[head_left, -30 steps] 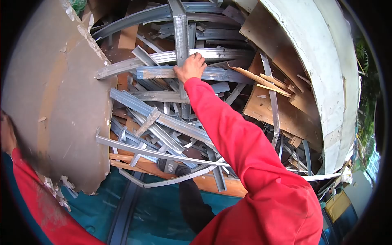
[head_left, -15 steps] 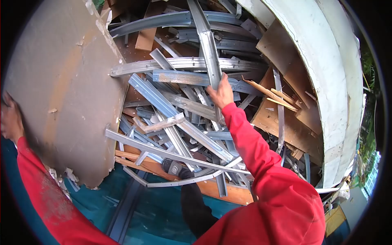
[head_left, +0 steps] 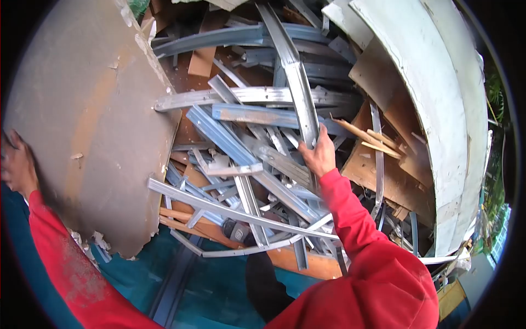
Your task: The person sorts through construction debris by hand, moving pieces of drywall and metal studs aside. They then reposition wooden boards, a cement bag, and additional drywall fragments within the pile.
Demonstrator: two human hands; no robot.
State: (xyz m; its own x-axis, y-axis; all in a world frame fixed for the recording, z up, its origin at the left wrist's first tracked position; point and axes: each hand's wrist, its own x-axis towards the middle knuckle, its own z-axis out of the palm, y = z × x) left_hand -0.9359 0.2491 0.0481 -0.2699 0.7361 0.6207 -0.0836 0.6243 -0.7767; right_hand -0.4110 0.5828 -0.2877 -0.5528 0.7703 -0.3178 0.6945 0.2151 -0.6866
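My right hand (head_left: 319,152) is closed around the lower part of a long, bent metal stud (head_left: 298,90). This U-shaped channel runs up from my grip towards the top of the pile and kinks near its middle. Far to the left, my left hand (head_left: 19,164) lies against the edge of a large grey-brown board (head_left: 120,142) with broken, crumbling edges. Its fingers look stretched out, though dark shadow partly obscures them. Around my right hand lie a bluish metal channel (head_left: 257,115) and other crossed studs.
Tangled metal strips, including a long one (head_left: 219,205), fill the middle. Splintered wood (head_left: 364,134) and brown panels (head_left: 378,170) lie to the right, beside tall curved white sheets (head_left: 433,109). My shoe (head_left: 236,231) is among the scraps above a teal surface (head_left: 213,290).
My right hand and the bent stud have moved right and downward. A small bent strip in the pile has shifted and turned. My left hand stays at the board.
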